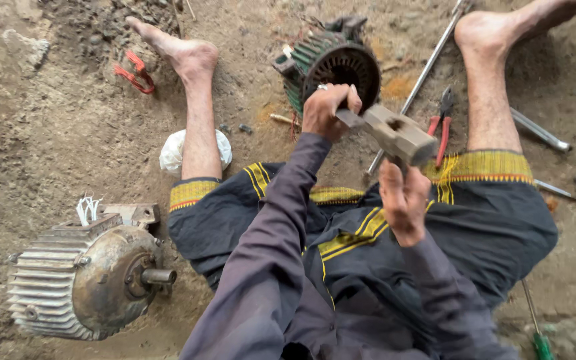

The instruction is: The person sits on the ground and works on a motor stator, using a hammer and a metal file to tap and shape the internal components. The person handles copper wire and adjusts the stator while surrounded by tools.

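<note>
On a dirt floor (48,133) strewn with pliers (443,127) and a steel rod (428,63), a seated person works at a green finned motor stator (331,63) lying between the bare feet. The left hand (328,110) is clamped on a chisel (349,119) near the stator's mouth – the right hand (405,200) grips a raised hammer (398,135). A square, short blow with the chisel braced firmly looks wisest – a second motor (88,280) lies well apart.

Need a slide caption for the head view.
Seated person's right hand raises hammer; left hand holds chisel at motor stator.
</note>
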The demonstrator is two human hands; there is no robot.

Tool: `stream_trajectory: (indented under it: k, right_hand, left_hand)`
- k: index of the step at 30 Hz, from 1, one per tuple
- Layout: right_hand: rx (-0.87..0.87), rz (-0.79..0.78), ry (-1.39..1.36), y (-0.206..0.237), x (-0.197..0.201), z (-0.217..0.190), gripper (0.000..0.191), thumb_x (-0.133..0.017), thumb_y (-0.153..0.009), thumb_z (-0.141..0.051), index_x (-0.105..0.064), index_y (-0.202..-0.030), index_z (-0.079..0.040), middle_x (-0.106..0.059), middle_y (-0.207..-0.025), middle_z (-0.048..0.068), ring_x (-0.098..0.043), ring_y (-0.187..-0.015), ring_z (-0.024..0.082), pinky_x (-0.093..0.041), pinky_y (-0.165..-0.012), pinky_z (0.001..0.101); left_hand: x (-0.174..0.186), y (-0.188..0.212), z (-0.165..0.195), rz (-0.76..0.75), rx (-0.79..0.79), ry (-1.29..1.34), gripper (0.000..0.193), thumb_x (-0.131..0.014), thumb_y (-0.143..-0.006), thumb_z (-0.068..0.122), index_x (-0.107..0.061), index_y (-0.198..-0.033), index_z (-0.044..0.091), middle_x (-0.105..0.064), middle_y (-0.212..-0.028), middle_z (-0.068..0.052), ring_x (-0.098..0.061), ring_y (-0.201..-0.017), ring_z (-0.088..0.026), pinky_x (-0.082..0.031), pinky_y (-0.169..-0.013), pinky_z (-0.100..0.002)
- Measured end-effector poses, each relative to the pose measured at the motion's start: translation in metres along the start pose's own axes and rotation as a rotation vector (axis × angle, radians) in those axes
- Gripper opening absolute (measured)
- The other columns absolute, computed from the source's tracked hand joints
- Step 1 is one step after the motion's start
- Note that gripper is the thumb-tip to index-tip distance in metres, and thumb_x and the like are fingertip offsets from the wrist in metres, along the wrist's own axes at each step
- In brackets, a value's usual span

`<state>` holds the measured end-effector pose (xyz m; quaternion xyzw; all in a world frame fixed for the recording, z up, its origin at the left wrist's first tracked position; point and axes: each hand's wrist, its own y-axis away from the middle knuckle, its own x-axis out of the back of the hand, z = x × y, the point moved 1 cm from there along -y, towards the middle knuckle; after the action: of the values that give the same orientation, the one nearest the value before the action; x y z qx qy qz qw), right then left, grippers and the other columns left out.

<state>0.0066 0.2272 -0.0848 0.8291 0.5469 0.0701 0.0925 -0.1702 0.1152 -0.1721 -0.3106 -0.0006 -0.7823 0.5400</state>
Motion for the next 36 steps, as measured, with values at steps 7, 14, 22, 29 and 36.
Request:
stream_trajectory:
  k: [7, 14, 22, 29, 36]
  right_hand:
    - [0.158, 0.059, 0.009, 0.011, 0.0, 0.017, 0.039, -0.055, -0.106, -0.039, -0.058, -0.113, 0.0, -0.053, -0.074, -0.001, -0.046, -0.055, 0.005, -0.036, -0.049, 0.0213]
    - [0.169, 0.036, -0.064, 0.017, 0.001, 0.02, 0.041, -0.057, -0.108, -0.039, -0.06, -0.109, 0.001, -0.056, -0.083, 0.001, -0.047, -0.061, 0.007, -0.037, -0.054, 0.0236]
    - [0.071, 0.038, 0.222, 0.001, 0.0, 0.031, 0.041, -0.054, -0.109, -0.038, -0.062, -0.106, 0.001, -0.056, -0.071, 0.0, -0.049, -0.058, 0.007, -0.037, -0.051, 0.0232]
    - [0.115, 0.071, 0.193, 0.004, -0.008, 0.049, 0.04, -0.057, -0.109, -0.039, -0.06, -0.106, 0.001, -0.053, -0.071, -0.004, -0.047, -0.059, 0.005, -0.036, -0.053, 0.0222]
    - [0.086, 0.089, -0.033, 0.004, -0.013, 0.034, 0.038, -0.055, -0.107, -0.042, -0.06, -0.1, -0.004, -0.051, -0.069, -0.005, -0.044, -0.055, 0.004, -0.034, -0.05, 0.0234]
  left_hand:
    - [-0.008, 0.001, -0.008, -0.006, 0.024, -0.063, 0.026, -0.066, -0.096, 0.019, -0.058, -0.073, 0.01, -0.061, -0.072, -0.011, -0.06, -0.065, -0.031, -0.05, -0.065, -0.042]
    - [-0.008, 0.002, -0.013, -0.002, 0.034, -0.082, 0.026, -0.064, -0.097, 0.019, -0.057, -0.074, 0.01, -0.062, -0.072, -0.012, -0.061, -0.067, -0.032, -0.05, -0.067, -0.044]
    - [-0.009, 0.002, -0.021, -0.067, 0.069, -0.059, 0.024, -0.062, -0.096, 0.019, -0.06, -0.073, 0.011, -0.063, -0.072, -0.012, -0.06, -0.067, -0.032, -0.05, -0.066, -0.043]
    - [-0.01, 0.005, -0.024, -0.048, 0.049, -0.069, 0.023, -0.064, -0.095, 0.018, -0.058, -0.075, 0.01, -0.061, -0.073, -0.011, -0.059, -0.068, -0.032, -0.049, -0.068, -0.043]
    - [-0.009, 0.007, -0.025, -0.022, 0.058, -0.13, 0.019, -0.072, -0.094, 0.025, -0.062, -0.087, 0.011, -0.063, -0.075, -0.01, -0.062, -0.07, -0.029, -0.05, -0.067, -0.041]
